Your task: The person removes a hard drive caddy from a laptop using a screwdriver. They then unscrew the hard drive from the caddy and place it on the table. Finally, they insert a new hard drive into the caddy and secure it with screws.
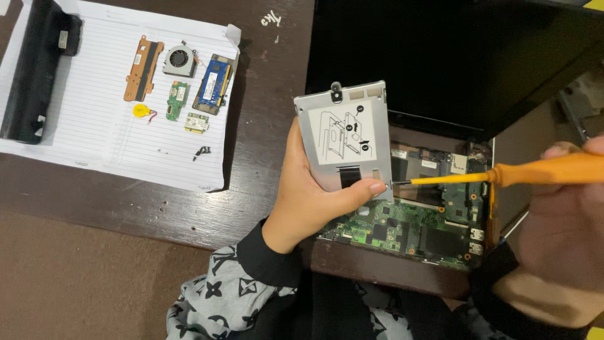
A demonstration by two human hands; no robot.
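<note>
A silver hard-drive caddy (343, 135) is held upright in the left hand (308, 195), the thumb pressed across its near face and the fingers wrapped behind it, so the grip is closed on the caddy. It is kept above the left part of an opened laptop (440, 75), just over the exposed green motherboard (402, 226). An orange-handled screwdriver (541, 171) is gripped in the right hand (566, 233), which is closed around the handle at the right edge of the view; the metal tip is set against the caddy's right edge, close to the thumb.

Far to the left, on a lined sheet of paper (94, 138), removed parts are laid out: a copper heat sink (143, 68), a small fan (180, 60), a blue memory module (214, 83), two small green boards, a yellow coin cell (142, 111) and some tiny screws (201, 151). A black battery pack (38, 69) lies along the paper's left side.

A slip of the tip is judged the main risk: the thumb could be jabbed, or the board beneath scratched. A freed screw could also drop among the components and be lost.
</note>
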